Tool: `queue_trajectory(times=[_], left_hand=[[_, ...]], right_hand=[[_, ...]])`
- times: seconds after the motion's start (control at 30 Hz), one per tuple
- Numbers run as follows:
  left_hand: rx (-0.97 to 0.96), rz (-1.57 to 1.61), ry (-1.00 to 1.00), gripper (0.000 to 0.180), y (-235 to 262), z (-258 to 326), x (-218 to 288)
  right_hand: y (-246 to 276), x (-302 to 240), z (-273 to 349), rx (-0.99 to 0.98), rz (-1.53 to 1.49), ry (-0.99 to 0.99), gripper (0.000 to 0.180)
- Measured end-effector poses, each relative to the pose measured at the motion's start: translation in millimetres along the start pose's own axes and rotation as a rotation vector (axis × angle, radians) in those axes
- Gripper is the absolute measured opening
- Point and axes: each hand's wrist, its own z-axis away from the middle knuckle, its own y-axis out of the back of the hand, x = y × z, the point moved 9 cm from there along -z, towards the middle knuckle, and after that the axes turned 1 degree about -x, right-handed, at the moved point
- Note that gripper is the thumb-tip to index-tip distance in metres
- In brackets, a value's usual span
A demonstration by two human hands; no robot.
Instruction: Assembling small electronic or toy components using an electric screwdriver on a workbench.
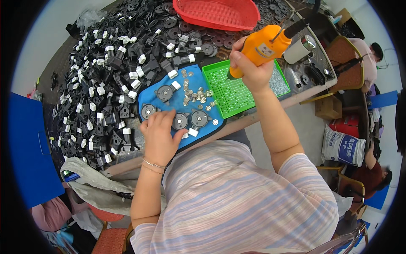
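Note:
My right hand (256,70) is wrapped around an orange electric screwdriver (263,45), raised over the green perforated tray (226,95) with its dark tip pointing down and left. On the blue mat (147,94), my left hand (158,137) has its thumb and forefinger on either side of a round dark grey wheel-like part (180,121). Similar parts lie around it: one with a white end (164,92) above, another (148,111) by the fingers, and a third (199,119) to the right. Several small silver round metal pieces (194,95) are scattered beside the tray.
A large heap of black parts with white ends (110,76) covers the table's left and back. A red plastic basket (218,15) sits at the back. Right of the tray stands a white cup (299,49). Other people sit at the far right, near a white sack (343,146).

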Motion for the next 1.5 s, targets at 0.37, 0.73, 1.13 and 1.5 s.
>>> queue_trajectory(times=[0.37,0.73,1.13,1.5], left_hand=[[0.072,0.229,0.033,0.053,-6,5,-4],[0.101,0.595,0.164,0.052,-19,4,-30],[0.149,0.642,0.139,0.040,-12,1,-26],[0.070,0.644,0.207,0.042,-18,1,-29]], right_hand=[[-6,1,-7,-0.022,0.031,-0.077,0.022],[-93,-37,18,-0.306,-0.354,-0.083,0.023],[-159,-20,39,-0.484,-0.290,-0.179,0.021],[-151,-17,36,-0.401,-0.362,-0.233,0.019]])
